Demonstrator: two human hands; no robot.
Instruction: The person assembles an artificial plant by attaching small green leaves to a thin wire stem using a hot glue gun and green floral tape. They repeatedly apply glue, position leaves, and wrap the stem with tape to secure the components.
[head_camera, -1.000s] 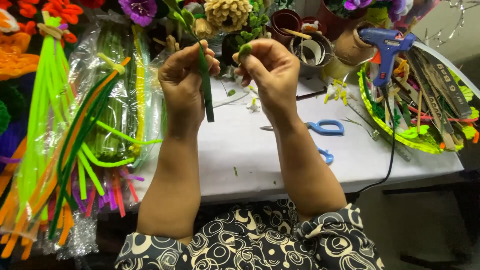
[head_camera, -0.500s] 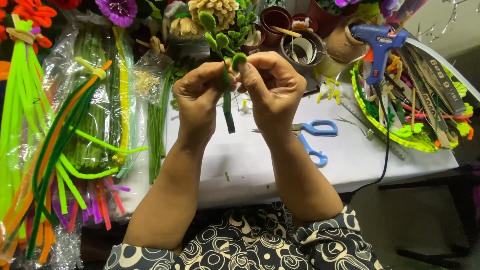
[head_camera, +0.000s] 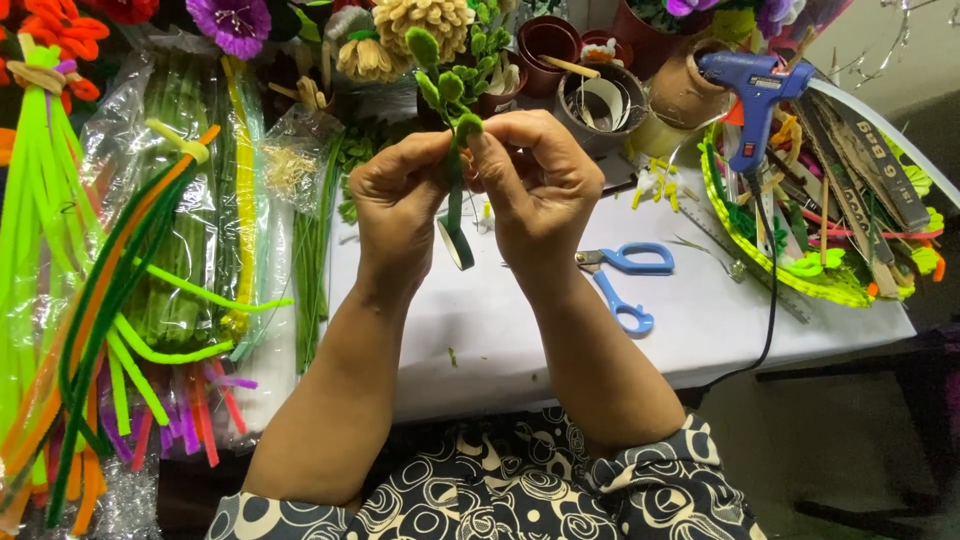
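Note:
My left hand (head_camera: 398, 200) and my right hand (head_camera: 535, 185) are raised together above the white table (head_camera: 480, 330). Both pinch a green pipe-cleaner stem (head_camera: 447, 105) with small fuzzy leaf buds sticking up above my fingers. A strip of dark green floral tape (head_camera: 456, 225) hangs down from between my fingers, with a small tape roll at its lower end. My fingertips close around the stem's lower part and hide it.
Blue-handled scissors (head_camera: 625, 285) lie right of my hands. A blue glue gun (head_camera: 750, 95) stands in a green tray (head_camera: 800, 270) of sticks at the right, its black cord running off the table. Bundles of coloured pipe cleaners (head_camera: 120, 300) fill the left. Craft flowers and pots line the back.
The view has shifted, so my hands sit slightly lower and more central. The leafy stem now stands higher above my fingers, and the tape strip hangs shorter beneath them.

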